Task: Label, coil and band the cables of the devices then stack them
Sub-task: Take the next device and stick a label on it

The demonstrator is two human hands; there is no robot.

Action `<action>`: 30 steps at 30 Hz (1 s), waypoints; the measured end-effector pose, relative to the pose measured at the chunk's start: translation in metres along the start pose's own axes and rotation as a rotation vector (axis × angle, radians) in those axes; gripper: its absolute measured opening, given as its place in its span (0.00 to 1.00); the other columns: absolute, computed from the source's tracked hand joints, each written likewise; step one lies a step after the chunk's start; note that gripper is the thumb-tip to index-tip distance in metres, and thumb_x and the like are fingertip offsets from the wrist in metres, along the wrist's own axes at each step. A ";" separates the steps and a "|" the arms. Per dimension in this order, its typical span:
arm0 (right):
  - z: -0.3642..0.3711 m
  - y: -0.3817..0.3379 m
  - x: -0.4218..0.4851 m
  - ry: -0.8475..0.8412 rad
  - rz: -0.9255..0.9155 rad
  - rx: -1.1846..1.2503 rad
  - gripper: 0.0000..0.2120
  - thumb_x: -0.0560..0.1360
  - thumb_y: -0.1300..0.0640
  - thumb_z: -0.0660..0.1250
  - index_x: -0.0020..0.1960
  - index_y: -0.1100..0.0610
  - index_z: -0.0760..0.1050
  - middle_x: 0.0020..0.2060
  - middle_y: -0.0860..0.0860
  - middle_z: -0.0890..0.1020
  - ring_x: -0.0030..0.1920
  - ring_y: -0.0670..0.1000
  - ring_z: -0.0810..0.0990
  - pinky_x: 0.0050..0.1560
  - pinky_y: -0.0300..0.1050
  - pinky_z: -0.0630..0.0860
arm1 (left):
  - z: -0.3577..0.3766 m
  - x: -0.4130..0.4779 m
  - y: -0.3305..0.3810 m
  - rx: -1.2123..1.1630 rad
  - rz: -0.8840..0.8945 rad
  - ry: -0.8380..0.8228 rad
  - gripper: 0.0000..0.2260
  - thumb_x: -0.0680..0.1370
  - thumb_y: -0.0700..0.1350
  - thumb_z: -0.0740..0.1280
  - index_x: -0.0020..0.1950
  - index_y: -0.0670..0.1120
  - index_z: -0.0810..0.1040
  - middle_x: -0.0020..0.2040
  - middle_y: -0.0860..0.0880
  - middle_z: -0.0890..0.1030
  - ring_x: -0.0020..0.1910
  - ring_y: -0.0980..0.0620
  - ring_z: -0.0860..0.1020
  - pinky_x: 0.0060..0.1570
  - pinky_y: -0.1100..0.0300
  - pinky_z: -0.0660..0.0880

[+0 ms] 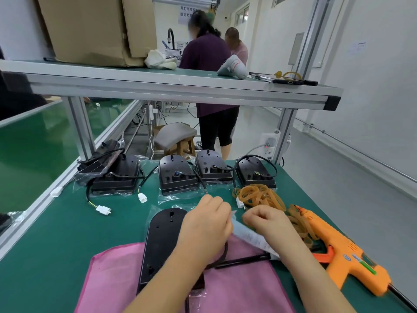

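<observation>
On the pink cloth by the flat black plastic device, seems mid-labelling: grips its black cable in the left hand, pinches the pale paper strip in the right hand, next needs wrapping it round.

Six black devices sit mid-frame and lower centre. There are four white connectors, one orange glue gun at lower right and two people at upper centre.

Green table; pink cloth; black device; tan rubber bands; orange glue gun.
</observation>
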State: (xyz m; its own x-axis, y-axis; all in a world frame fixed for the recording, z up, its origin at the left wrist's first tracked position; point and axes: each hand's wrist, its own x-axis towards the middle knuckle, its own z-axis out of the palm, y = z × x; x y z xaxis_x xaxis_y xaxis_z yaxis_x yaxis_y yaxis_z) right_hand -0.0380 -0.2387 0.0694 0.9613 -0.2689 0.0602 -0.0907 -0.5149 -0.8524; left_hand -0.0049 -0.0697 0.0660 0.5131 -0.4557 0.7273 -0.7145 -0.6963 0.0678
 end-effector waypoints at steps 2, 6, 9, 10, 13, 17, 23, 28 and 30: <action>0.006 -0.015 -0.004 -0.143 0.134 0.291 0.14 0.74 0.49 0.68 0.37 0.57 0.82 0.29 0.44 0.77 0.30 0.43 0.72 0.31 0.34 0.68 | -0.007 -0.002 -0.009 0.097 0.116 0.018 0.07 0.69 0.42 0.64 0.31 0.48 0.71 0.30 0.51 0.72 0.31 0.50 0.72 0.31 0.61 0.65; 0.025 -0.030 -0.007 -0.251 0.240 0.452 0.15 0.74 0.47 0.68 0.33 0.54 0.82 0.27 0.47 0.77 0.28 0.44 0.71 0.30 0.37 0.64 | -0.013 -0.010 -0.026 0.135 0.268 0.038 0.07 0.70 0.40 0.65 0.32 0.48 0.73 0.32 0.50 0.72 0.31 0.48 0.71 0.29 0.57 0.68; 0.037 -0.035 -0.006 -0.268 0.173 0.394 0.16 0.74 0.53 0.69 0.27 0.51 0.79 0.27 0.46 0.76 0.28 0.43 0.71 0.30 0.36 0.65 | -0.019 -0.014 -0.034 0.159 0.306 0.044 0.08 0.70 0.40 0.68 0.33 0.48 0.73 0.32 0.50 0.72 0.31 0.49 0.71 0.29 0.57 0.67; 0.040 -0.037 -0.005 -0.276 0.145 0.376 0.17 0.74 0.54 0.69 0.26 0.51 0.78 0.26 0.46 0.75 0.28 0.43 0.70 0.30 0.36 0.65 | -0.022 -0.016 -0.037 0.152 0.304 0.041 0.08 0.71 0.40 0.69 0.34 0.48 0.74 0.33 0.51 0.73 0.32 0.49 0.71 0.30 0.57 0.67; 0.044 -0.041 -0.001 -0.310 0.056 0.329 0.15 0.73 0.56 0.69 0.28 0.52 0.76 0.26 0.46 0.74 0.28 0.44 0.68 0.30 0.36 0.64 | -0.028 -0.025 -0.052 0.051 0.185 -0.029 0.05 0.76 0.44 0.66 0.41 0.47 0.80 0.38 0.51 0.78 0.37 0.49 0.75 0.37 0.55 0.73; 0.049 -0.052 0.006 -0.417 -0.088 0.207 0.13 0.72 0.58 0.69 0.30 0.50 0.78 0.27 0.43 0.76 0.29 0.38 0.71 0.31 0.29 0.66 | -0.042 -0.026 -0.076 -0.514 -0.549 -0.306 0.10 0.79 0.48 0.66 0.44 0.46 0.83 0.41 0.54 0.80 0.43 0.57 0.75 0.49 0.59 0.71; 0.069 -0.066 0.020 -0.550 -0.149 0.090 0.10 0.72 0.57 0.72 0.33 0.50 0.80 0.32 0.42 0.80 0.35 0.37 0.75 0.39 0.26 0.70 | -0.050 -0.026 -0.098 -0.931 -0.915 -0.484 0.06 0.66 0.54 0.73 0.33 0.53 0.82 0.32 0.58 0.78 0.30 0.64 0.72 0.36 0.65 0.67; 0.080 -0.071 0.029 -0.517 -0.165 -0.004 0.05 0.71 0.56 0.72 0.36 0.54 0.82 0.36 0.46 0.83 0.38 0.40 0.77 0.45 0.32 0.73 | -0.048 -0.029 -0.110 -0.771 -0.916 -0.429 0.09 0.71 0.45 0.73 0.30 0.52 0.80 0.30 0.59 0.78 0.32 0.61 0.72 0.34 0.70 0.68; 0.084 -0.072 0.031 -0.495 -0.159 -0.030 0.05 0.71 0.56 0.73 0.38 0.56 0.83 0.36 0.48 0.82 0.39 0.42 0.76 0.45 0.36 0.73 | -0.046 -0.031 -0.110 -0.724 -0.929 -0.384 0.09 0.71 0.45 0.72 0.32 0.50 0.79 0.31 0.57 0.77 0.33 0.58 0.72 0.33 0.70 0.68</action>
State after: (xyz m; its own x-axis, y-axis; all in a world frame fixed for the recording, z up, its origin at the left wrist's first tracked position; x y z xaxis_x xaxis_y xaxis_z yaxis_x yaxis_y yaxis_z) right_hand 0.0200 -0.1418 0.0892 0.9711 0.2279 -0.0710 0.0663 -0.5433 -0.8369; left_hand 0.0363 0.0466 0.0673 0.9846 -0.1709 -0.0370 -0.0411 -0.4315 0.9012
